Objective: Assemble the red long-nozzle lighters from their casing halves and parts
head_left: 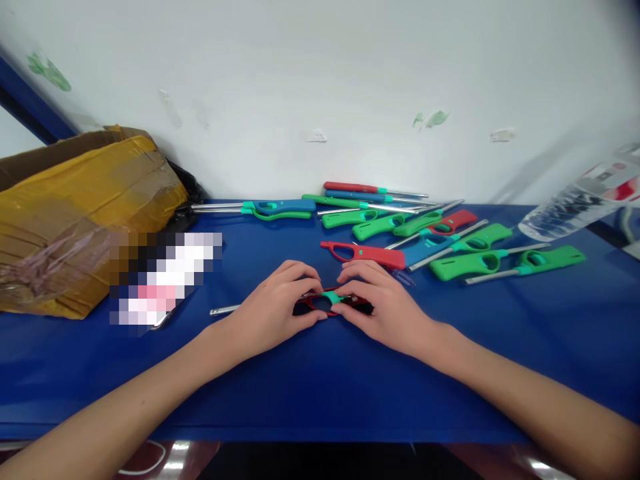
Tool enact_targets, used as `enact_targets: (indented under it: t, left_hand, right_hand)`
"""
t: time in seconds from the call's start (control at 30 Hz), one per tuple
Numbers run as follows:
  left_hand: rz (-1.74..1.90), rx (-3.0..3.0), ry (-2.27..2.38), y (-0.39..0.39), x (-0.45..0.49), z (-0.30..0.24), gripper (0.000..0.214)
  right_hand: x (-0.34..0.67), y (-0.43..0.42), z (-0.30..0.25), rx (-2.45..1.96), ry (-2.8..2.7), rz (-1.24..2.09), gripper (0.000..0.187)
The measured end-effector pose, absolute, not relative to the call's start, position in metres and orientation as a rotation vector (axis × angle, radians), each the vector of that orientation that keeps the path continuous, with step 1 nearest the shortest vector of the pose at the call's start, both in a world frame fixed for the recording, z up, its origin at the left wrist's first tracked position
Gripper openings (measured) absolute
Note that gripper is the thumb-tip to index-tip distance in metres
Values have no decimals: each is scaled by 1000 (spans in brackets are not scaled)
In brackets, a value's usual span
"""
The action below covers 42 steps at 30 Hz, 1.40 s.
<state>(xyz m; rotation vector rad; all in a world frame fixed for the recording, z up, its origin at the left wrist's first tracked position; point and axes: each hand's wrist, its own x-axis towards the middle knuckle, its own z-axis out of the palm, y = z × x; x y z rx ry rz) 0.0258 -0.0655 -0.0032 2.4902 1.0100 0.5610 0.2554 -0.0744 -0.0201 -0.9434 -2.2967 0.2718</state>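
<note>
A red utility lighter (311,304) with a teal trigger (331,298) lies low over the blue table in front of me, its metal tube (225,310) pointing left. My left hand (280,297) closes around its front part, fingers above and thumb below. Around the handle end, my right hand (383,303) is closed, its fingertips at the teal trigger. The handle's inside looks dark and partly open, mostly hidden by my fingers. Just beyond my right hand rests a loose red handle shell (367,255), without a tube.
Several green, blue and red lighters (465,265) lie at the back right, and a blue and green pair (280,208) at the back middle. A taped carton (85,220) and a pixelated object (170,273) are at left. A plastic bottle (575,200) stands tilted at right.
</note>
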Motion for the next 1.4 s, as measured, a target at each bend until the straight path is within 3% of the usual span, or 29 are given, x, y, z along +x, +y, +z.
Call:
enact_targets:
  t: [0.4,0.67,1.0,1.17,1.4]
  left_hand:
    - [497,2462,1030,-68,28,3,13]
    - [461,2438,1058,-65,27,1,20]
    - [446,2458,1085,-61,23,1,28]
    - [479,2473,1041,-58,22,-1,28]
    - [493,2448,993,-54,16,-1,31]
  right_hand:
    - [268,-62,-9,-965,-2370,396,16]
    - [299,-29,-5,-1259,-2341,9,38]
    - [300,-27,-3,-1264,-2221,69,35]
    - [289,-46,6,-1109,-2270,364,37]
    - [288,-51,7,-1122,-2254,425,34]
